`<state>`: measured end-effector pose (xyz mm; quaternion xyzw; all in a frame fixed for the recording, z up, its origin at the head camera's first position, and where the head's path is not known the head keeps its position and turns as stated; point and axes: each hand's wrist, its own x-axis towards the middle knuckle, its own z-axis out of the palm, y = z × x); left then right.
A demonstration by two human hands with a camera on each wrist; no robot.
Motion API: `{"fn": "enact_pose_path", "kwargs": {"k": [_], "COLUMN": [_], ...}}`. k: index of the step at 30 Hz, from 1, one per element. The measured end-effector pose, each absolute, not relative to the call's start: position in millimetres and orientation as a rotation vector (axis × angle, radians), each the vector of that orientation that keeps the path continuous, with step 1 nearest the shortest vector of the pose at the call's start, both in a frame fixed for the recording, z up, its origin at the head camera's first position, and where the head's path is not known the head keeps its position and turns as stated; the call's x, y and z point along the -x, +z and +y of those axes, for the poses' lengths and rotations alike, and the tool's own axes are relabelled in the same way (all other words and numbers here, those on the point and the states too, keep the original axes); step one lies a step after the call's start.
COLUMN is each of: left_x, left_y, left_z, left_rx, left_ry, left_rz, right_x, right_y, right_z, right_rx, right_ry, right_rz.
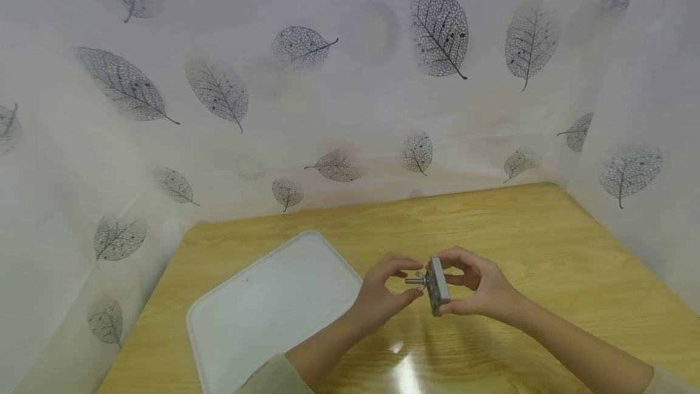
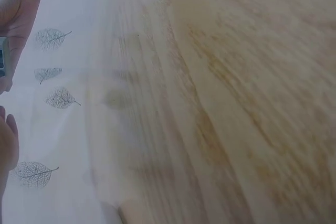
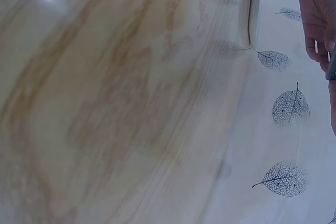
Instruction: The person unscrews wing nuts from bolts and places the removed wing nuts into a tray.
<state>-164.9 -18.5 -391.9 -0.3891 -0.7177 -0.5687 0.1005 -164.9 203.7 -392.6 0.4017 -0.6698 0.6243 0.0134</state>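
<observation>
In the head view, a small grey rectangular metal block [image 1: 439, 284] is held above the table, tilted on edge. A threaded bolt [image 1: 412, 281] sticks out of its left face, with a silver wing nut [image 1: 421, 280] on it close to the block. My left hand [image 1: 384, 290] has its thumb and forefinger curled at the wing nut, pinching its wings. The right hand [image 1: 474, 281] grips the block by its upper and lower edges between fingers and thumb. Only slivers of the block and parts of the hands show at the edges of both wrist views.
A white rectangular tray [image 1: 273, 297] lies at the left on the wood-grain table [image 1: 547, 248]. Pale walls of leaf-printed sheeting [image 1: 361, 108] stand behind the table and along both sides. A bright glare spot shows on the tabletop below the hands.
</observation>
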Motion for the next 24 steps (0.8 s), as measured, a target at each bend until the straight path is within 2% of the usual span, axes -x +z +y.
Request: {"fn": "enact_pose_path", "kwargs": {"k": [8, 16, 24], "left_x": [163.1, 174.9, 174.8], "left_y": [-388.3, -414.2, -416.7], "left_z": [-17.0, -12.7, -11.8], "left_rx": [1.147, 1.173, 1.073], "left_ry": [-1.754, -1.786, -1.818], "left_rz": [-2.166, -2.121, -2.209], "right_x": [165.2, 165.3, 162.4], "right_y": [-392.4, -392.0, -392.3], "right_z": [203.8, 203.8, 204.3], "right_rx": [-1.281, -1.304, -1.213], "right_ry": [1.932, 1.916, 1.925], "right_rz": [-2.062, -2.052, -2.132]}}
